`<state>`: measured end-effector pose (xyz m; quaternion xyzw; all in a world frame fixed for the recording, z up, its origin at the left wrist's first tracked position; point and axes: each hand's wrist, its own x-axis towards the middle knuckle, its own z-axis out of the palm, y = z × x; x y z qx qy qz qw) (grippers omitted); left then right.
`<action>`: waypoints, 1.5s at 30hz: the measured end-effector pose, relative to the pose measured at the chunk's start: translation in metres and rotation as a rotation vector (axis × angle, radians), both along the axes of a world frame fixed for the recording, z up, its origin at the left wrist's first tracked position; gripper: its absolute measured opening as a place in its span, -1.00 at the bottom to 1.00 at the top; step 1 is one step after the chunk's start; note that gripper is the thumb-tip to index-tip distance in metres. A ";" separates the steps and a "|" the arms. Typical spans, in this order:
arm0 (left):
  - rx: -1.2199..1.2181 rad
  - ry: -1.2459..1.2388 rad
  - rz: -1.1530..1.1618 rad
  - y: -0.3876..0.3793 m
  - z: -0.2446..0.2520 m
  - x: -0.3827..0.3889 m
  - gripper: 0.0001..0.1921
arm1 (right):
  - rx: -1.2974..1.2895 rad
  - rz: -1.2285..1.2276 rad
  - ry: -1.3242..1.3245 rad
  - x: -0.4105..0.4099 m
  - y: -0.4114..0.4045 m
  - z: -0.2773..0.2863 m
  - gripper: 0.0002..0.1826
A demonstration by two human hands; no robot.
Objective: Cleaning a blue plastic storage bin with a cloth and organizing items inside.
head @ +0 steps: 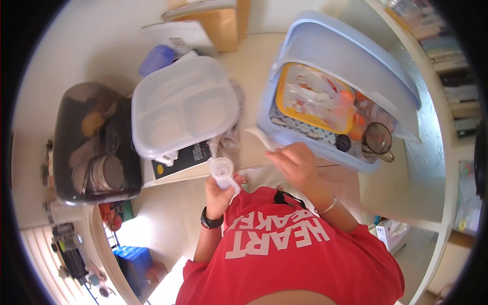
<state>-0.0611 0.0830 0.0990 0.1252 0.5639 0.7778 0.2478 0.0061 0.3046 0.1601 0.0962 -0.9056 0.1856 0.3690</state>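
My left hand [217,196] is closed around a small translucent plastic container [222,167], held upright with its round mouth facing up. A flap or handle sticks out at its side; I cannot tell which. Pinched in the fingers of my right hand [295,164] is a white spoon [261,138], its bowl end pointing up and left, just before the front of a pale blue storage box [324,156]. The box's lid [354,61] is raised. Inside lie a yellow-rimmed container [316,97], a metal spoon [293,126], a black round object [343,142] and a brown glass mug [376,138].
Left of centre, a translucent divided food container [185,105] rests over a black printed item [182,159] and crumpled plastic. A dark see-through bin [95,141] holding several things stands at far left. Behind are a blue-purple object [157,60] and a cardboard box [213,28].
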 end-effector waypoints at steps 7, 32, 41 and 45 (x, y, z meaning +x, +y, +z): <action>-0.059 0.039 0.010 0.005 0.014 -0.001 -0.86 | 0.099 0.011 -0.033 -0.008 -0.017 -0.033 -0.71; -0.086 0.067 0.001 0.005 0.011 0.001 -0.86 | -0.329 -0.184 0.035 -0.023 0.021 0.013 -0.89; -0.087 -0.025 -0.083 0.012 0.007 0.002 -0.85 | -0.061 -0.761 -0.306 -0.014 0.103 0.029 -0.56; -0.042 -0.047 -0.119 0.018 0.011 0.000 -0.88 | -0.092 -0.841 -0.787 -0.021 0.101 0.027 -0.17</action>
